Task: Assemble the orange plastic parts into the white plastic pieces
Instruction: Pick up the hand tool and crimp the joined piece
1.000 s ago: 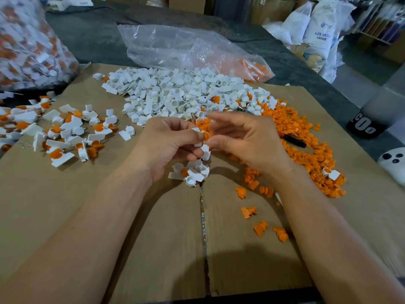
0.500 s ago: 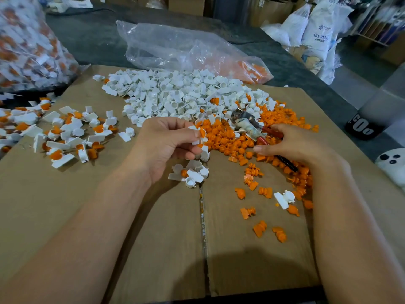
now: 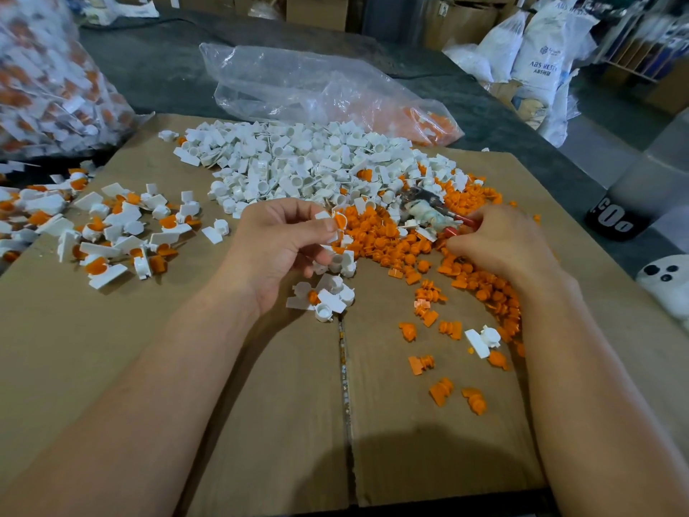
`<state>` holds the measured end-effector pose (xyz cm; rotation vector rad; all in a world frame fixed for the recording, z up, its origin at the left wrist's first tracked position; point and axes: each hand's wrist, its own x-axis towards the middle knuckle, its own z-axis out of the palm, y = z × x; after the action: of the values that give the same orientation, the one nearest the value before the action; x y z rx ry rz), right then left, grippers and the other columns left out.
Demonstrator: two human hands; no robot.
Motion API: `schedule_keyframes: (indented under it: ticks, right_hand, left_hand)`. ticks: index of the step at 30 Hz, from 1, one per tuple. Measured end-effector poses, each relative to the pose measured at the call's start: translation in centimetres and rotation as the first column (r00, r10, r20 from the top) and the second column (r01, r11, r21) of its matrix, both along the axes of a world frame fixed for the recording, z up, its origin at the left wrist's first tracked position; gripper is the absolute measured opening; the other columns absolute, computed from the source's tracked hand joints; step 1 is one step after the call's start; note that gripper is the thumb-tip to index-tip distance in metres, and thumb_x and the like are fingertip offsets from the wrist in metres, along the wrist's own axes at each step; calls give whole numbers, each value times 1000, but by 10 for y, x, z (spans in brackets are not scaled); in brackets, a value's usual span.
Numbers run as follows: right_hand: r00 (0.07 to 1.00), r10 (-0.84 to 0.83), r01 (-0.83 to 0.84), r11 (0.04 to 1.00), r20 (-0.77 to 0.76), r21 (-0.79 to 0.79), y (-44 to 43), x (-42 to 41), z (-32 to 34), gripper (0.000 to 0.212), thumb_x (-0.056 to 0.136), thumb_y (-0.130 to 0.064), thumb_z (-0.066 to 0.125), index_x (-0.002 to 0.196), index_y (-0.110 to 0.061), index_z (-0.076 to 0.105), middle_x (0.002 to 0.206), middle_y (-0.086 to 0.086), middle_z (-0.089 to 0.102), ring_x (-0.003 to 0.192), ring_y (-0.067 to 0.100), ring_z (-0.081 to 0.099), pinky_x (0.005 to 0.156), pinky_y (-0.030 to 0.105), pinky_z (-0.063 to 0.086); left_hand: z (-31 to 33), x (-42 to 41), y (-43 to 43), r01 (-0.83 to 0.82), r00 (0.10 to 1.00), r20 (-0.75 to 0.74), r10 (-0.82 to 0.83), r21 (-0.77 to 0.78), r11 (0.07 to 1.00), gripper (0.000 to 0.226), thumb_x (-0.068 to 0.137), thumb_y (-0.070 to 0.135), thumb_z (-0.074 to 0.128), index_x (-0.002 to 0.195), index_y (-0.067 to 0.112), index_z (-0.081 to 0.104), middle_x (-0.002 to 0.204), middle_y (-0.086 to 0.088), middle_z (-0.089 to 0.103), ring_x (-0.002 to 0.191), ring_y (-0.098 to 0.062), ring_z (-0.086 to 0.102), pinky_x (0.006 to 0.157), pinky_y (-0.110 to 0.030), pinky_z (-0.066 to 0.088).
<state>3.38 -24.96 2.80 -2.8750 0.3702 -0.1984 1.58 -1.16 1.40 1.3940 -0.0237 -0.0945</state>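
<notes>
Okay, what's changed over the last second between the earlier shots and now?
The right hand pulled away from the left hand and moved right, onto the orange parts beside the red-handled pliers. Whether it has picked anything up is hidden. The left hand stayed where it was, still pinching the white piece with an orange part in it. The white pile lies as before.

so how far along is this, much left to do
Partway, by the piles. Done: assembled pieces lie at the left, beside a bag of more. In hand: the left hand pinches a white piece with orange seated in it; the right hand rests among the loose orange parts. Left: the large white heap.
</notes>
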Motion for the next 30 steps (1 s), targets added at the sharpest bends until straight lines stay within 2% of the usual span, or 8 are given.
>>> schedule_keyframes:
  ticks: [2, 5, 9, 11, 14, 19, 27, 30]
  right_hand:
    - [995, 45, -46, 999, 84, 5, 2, -3, 2, 34, 76, -29, 63, 104, -9, 57, 86, 3, 53, 77, 19, 47, 53, 29, 32]
    - [962, 123, -147, 986, 244, 83, 10, -7, 8, 36, 81, -15, 56, 116, -12, 53, 91, 0, 48, 83, 16, 44, 66, 30, 33]
    - [896, 250, -297, 952, 366, 78, 21, -14, 9, 32, 86, -13, 56, 118, -12, 53, 93, -6, 46, 84, 8, 41, 67, 21, 27]
    - [868, 339, -377, 926, 363, 36, 29, -16, 7, 32, 86, -20, 59, 116, -11, 54, 96, -4, 49, 87, 7, 40, 68, 18, 26]
    - [842, 448, -470, 883, 299, -1, 39, -14, 2, 38, 85, -29, 59, 118, -12, 53, 107, 4, 54, 92, 8, 41, 76, 22, 32]
    - [822, 510, -530, 848, 252, 12, 49, -16, -3, 44, 85, -36, 57, 123, -15, 50, 116, 2, 52, 96, 2, 38, 81, 20, 31]
    - [817, 545, -558, 830, 187, 18, 55, -19, -1, 43, 85, -35, 58, 121, -15, 51, 105, -4, 49, 93, 5, 39, 79, 21, 30]
    - [813, 559, -569, 822, 162, 15, 56, -21, 0, 32, 86, -35, 57, 112, -17, 54, 97, -5, 49, 88, 9, 43, 74, 24, 33]
  left_hand:
    - [0, 0, 0, -39, 999, 16, 39, -8, 999, 14, 78, -2, 65, 71, 9, 59, 52, 2, 62, 36, -7, 50, 34, -14, 33]
    - [1, 0, 0, -91, 995, 46, 93, -48, 995, 16, 79, -3, 64, 70, 10, 58, 51, 3, 60, 33, -6, 44, 33, -13, 30]
    - [2, 0, -1, -125, 986, 97, 132, -75, 989, 20, 82, -4, 61, 70, 12, 57, 50, 6, 59, 32, -6, 40, 34, -13, 28]
    - [2, 0, -2, -144, 981, 116, 154, -90, 985, 21, 82, -4, 59, 70, 12, 57, 49, 6, 59, 33, -6, 38, 34, -13, 28]
    - [2, 1, -2, -172, 972, 142, 187, -111, 979, 19, 83, -3, 59, 71, 12, 56, 51, 7, 61, 34, -6, 37, 34, -14, 28]
    - [2, 2, -2, -203, 959, 174, 225, -137, 970, 17, 82, -1, 61, 73, 12, 56, 49, 8, 59, 34, -5, 37, 34, -14, 29]
    - [2, 2, -1, -215, 955, 171, 243, -164, 963, 16, 83, 0, 62, 74, 13, 58, 50, 9, 57, 34, -5, 38, 36, -13, 28]
    - [3, 2, -1, -209, 956, 173, 236, -159, 965, 17, 83, -1, 61, 74, 13, 58, 50, 9, 58, 34, -5, 38, 36, -13, 28]
